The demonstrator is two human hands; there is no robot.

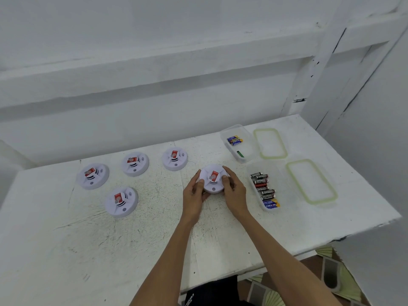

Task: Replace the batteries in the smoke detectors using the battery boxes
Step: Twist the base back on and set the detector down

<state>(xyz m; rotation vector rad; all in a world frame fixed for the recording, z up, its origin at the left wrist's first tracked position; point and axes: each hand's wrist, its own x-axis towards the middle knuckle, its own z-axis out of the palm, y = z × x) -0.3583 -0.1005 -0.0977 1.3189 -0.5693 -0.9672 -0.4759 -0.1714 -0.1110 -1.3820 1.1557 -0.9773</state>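
Left grip (194,192) and right grip (235,191) clasp smoke detector (213,178) between them | best: hold base steady, twist cover evenly | battery box (279,180) just right of right grip

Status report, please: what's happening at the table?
Left hand and right hand grip one smoke detector. Near battery box and far battery box open. Nothing blocking.

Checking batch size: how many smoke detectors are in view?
5 round white plastic smoke detectors. Four on the white table: far-left, back-middle, back-right, front-left. Left hand and right hand grip the fifth. None apparently hidden.
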